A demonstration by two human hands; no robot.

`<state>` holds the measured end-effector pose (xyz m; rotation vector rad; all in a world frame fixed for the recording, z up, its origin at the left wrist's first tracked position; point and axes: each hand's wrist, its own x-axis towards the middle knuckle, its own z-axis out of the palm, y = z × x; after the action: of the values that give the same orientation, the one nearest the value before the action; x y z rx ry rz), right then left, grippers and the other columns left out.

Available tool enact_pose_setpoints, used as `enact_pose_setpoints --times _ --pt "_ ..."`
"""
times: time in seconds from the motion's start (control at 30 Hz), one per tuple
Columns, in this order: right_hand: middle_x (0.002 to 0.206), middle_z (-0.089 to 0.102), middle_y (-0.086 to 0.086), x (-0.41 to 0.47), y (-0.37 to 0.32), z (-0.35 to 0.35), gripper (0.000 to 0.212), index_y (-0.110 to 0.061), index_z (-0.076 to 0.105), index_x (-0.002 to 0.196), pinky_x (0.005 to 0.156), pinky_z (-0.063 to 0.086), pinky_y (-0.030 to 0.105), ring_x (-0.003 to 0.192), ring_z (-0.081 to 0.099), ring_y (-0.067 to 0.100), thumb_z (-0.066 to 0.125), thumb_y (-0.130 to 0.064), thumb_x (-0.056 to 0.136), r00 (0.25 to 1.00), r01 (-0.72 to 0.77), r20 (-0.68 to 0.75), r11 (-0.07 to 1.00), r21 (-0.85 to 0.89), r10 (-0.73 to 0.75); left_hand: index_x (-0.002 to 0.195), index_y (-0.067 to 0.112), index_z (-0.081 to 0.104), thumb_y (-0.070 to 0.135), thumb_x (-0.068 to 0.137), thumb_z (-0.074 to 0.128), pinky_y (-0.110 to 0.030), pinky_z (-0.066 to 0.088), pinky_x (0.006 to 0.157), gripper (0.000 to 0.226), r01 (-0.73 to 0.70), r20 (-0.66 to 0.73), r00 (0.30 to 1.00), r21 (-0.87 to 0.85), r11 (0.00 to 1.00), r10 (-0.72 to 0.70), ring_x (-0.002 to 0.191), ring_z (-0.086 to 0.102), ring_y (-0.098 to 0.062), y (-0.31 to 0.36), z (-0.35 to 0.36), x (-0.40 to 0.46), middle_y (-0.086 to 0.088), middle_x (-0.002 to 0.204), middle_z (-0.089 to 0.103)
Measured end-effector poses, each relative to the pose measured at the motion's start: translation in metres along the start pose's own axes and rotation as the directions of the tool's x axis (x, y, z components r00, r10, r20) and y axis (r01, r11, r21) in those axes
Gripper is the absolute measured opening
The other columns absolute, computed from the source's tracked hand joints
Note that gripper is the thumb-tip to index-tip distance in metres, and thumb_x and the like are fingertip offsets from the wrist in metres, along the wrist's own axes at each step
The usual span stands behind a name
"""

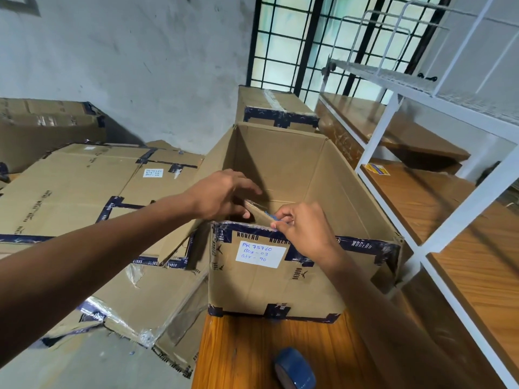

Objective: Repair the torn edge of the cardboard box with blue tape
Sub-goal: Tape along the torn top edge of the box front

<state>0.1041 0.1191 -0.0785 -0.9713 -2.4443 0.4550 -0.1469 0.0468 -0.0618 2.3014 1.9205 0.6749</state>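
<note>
An open cardboard box (280, 287) with dark blue printed tape and a white handwritten label stands on a wooden table. At its near top edge a torn flap (259, 213) leans inward. My left hand (222, 193) grips that flap at the box's near left corner. My right hand (302, 223) pinches a small piece of blue tape (270, 216) against the flap's edge. A roll of blue tape (295, 369) lies on the table in front of the box, apart from both hands.
The wooden table (238, 355) carries the box. Several stacked, flattened and taped cardboard boxes (84, 192) fill the left side. Another taped box (276, 110) stands behind. A white metal rack with wooden shelves (421, 197) runs along the right. A barred window is at the back.
</note>
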Motion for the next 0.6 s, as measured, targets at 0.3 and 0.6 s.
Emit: enact_pose_setpoints --times 0.3,0.6 --pt "0.078 0.076 -0.01 -0.001 0.0 -0.001 0.003 -0.028 0.083 0.09 0.072 0.062 0.032 0.071 0.07 0.002 0.083 -0.025 0.09 1.0 -0.002 -0.006 1.0 0.018 0.002 0.093 0.03 0.077 0.022 0.095 0.078 -0.04 0.057 0.081 0.009 -0.127 0.041 0.991 -0.036 0.991 0.128 0.089 0.065 -0.003 0.017 0.008 0.004 0.016 0.093 0.068" --pt "0.081 0.078 -0.009 0.0 0.002 0.002 0.002 -0.027 0.083 0.091 0.07 0.061 0.03 0.073 0.07 0.0 0.084 -0.026 0.089 1.0 -0.01 -0.014 0.999 0.033 0.011 0.109 0.027 0.076 0.033 0.094 0.078 -0.037 0.056 0.082 0.016 -0.196 0.106 0.976 0.057 0.979 0.19 0.095 0.067 -0.015 0.031 0.009 0.009 0.007 0.105 0.072"
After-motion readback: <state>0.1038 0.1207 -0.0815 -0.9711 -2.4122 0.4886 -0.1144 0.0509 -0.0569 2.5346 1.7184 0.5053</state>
